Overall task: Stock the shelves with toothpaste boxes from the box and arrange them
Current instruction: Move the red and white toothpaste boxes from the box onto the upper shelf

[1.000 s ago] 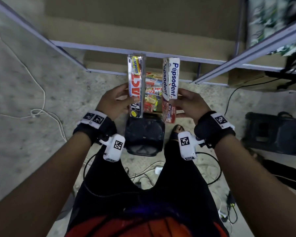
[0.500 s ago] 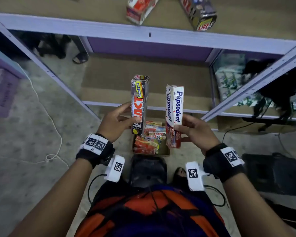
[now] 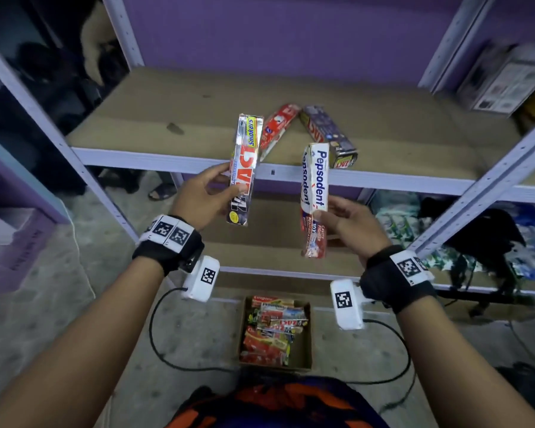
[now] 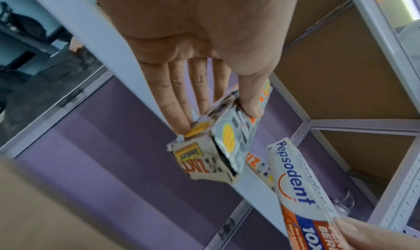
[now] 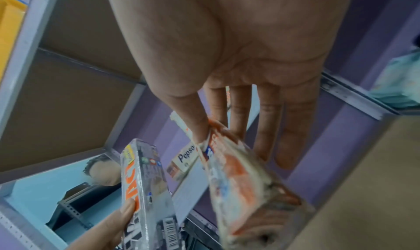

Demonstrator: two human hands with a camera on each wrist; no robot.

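1. our left hand (image 3: 200,200) pinches a silver zact smokers toothpaste box (image 3: 244,168) between thumb and fingers, near its lower half, the box standing nearly upright in front of the shelf edge.
2. from the left wrist view we see that same silver box (image 4: 218,146) end-on, with the thumb pressed on one long face and the fingers behind it.
3. our right hand (image 3: 352,223) grips a white and red pepsodent box (image 3: 315,199) at its middle, also nearly upright; its lower end looks crumpled.
4. the two hands are apart, each clamped on its own box, with the boxes side by side and not touching.
5. on the brown shelf board (image 3: 399,143) just behind the held boxes lie two more: a red toothpaste box (image 3: 278,128) and a dark zact box (image 3: 331,137), angled away from each other, their far ends close together.
6. on the floor below, between our forearms, we see the open cardboard box (image 3: 305,350), with many toothpaste boxes piled inside.
7. black cables (image 3: 155,335) run from the white wrist cameras.
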